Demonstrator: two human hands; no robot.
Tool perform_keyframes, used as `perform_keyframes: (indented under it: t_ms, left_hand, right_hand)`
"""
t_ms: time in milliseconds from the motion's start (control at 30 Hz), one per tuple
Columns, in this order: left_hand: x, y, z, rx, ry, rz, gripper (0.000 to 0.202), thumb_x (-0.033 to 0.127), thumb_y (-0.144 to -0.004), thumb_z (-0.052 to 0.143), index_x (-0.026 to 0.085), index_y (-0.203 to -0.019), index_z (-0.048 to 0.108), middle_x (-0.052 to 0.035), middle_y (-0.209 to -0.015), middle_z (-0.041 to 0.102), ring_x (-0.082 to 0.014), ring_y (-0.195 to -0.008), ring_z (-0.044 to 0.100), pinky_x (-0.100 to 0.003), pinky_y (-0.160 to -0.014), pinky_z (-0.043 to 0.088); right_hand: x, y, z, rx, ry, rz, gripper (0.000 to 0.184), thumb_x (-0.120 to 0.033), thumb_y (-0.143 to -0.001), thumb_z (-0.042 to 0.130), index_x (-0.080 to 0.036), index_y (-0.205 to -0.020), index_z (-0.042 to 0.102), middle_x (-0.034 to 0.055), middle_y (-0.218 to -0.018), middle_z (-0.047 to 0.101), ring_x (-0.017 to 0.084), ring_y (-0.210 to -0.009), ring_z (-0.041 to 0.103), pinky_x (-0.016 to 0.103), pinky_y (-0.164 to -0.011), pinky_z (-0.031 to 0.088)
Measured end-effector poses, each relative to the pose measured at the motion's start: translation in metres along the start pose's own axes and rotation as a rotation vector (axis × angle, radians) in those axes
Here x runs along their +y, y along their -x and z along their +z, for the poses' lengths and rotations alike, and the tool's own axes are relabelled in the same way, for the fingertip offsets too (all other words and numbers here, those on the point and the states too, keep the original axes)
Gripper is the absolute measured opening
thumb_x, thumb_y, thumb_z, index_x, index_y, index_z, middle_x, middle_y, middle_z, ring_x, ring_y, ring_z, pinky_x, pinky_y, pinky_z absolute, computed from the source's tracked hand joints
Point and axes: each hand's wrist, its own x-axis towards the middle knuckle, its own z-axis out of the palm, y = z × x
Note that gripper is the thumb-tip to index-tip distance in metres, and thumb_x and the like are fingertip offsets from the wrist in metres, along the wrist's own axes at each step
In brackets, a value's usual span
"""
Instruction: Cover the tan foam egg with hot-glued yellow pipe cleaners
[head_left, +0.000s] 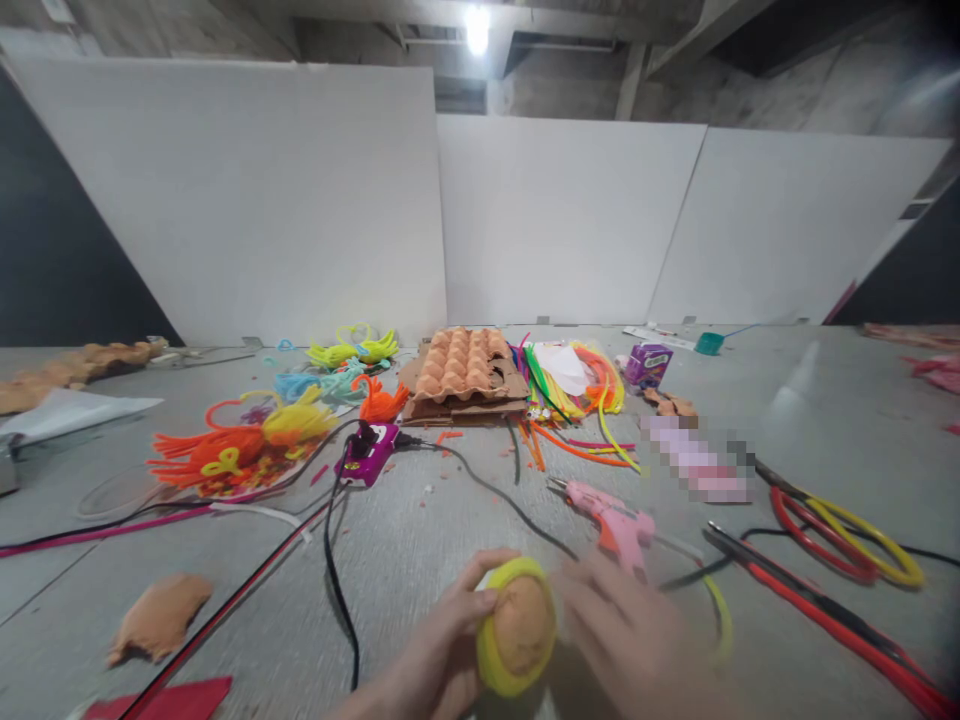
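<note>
Low in the middle, my left hand (457,625) is closed round an egg-carton cup (525,625). Yellow fuzzy pipe cleaner (491,655) rims the cup, whose brown side faces up. Just to the right, my right hand (619,625) is smeared by motion, its fingertips close to the cup's edge. Whether those fingers hold or touch anything is unclear. A pink hot glue gun (611,515) lies right behind my right hand, nozzle pointing left, its handle partly covered by that hand. Beside the same hand lies a yellow-green pipe cleaner (720,620), blurred.
An egg carton (461,365) sits on cardboard at the back. Pipe cleaners (555,385) lie beside it; orange and yellow bundles (217,445) lie left. A purple power strip (370,455) trails black cables. Scissors (847,530) and a red-handled tool (825,610) lie right.
</note>
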Motion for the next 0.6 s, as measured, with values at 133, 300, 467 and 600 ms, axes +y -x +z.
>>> perform_keyframes:
  t_ms: [133, 300, 467, 600]
  left_hand:
    - [0.002, 0.0, 0.001, 0.032, 0.003, 0.008, 0.033, 0.027, -0.08, 0.07, 0.021, -0.11, 0.057, -0.0032, -0.091, 0.067, -0.0176, -0.08, 0.065, -0.028, -0.071, 0.044]
    - [0.002, 0.001, 0.002, 0.056, 0.011, 0.017, 0.035, 0.027, -0.078, 0.072, 0.021, -0.109, 0.057, -0.0033, -0.09, 0.067, -0.018, -0.08, 0.065, -0.028, -0.071, 0.043]
    - [0.003, 0.002, 0.003, 0.054, 0.027, 0.038, 0.035, 0.023, -0.077, 0.071, 0.022, -0.108, 0.056, -0.0052, -0.096, 0.068, -0.0164, -0.077, 0.064, -0.027, -0.071, 0.043]
    - [0.005, 0.002, 0.003, 0.05, 0.033, 0.06, 0.039, 0.02, -0.072, 0.075, 0.023, -0.106, 0.056, -0.0029, -0.091, 0.067, -0.0176, -0.078, 0.065, -0.027, -0.07, 0.042]
  right_hand:
    - [0.0, -0.003, -0.002, 0.032, 0.015, -0.04, 0.051, -0.019, -0.101, 0.019, -0.016, -0.083, 0.067, 0.0052, -0.065, 0.063, 0.014, -0.055, 0.061, 0.022, -0.049, 0.048]
    - [-0.004, -0.005, -0.001, 0.061, -0.048, 0.027, 0.041, -0.014, -0.097, 0.028, -0.018, -0.079, 0.065, 0.0039, -0.064, 0.062, 0.014, -0.056, 0.061, 0.023, -0.051, 0.05]
    - [-0.006, -0.007, -0.002, -0.019, -0.208, 0.101, 0.031, -0.008, -0.089, 0.036, -0.018, -0.083, 0.065, 0.0047, -0.07, 0.062, 0.015, -0.062, 0.063, 0.024, -0.056, 0.053]
    - [-0.009, -0.011, -0.007, -0.052, -0.289, 0.151, 0.026, -0.007, -0.085, 0.043, -0.016, -0.091, 0.066, 0.0051, -0.076, 0.064, 0.014, -0.069, 0.064, 0.024, -0.064, 0.055]
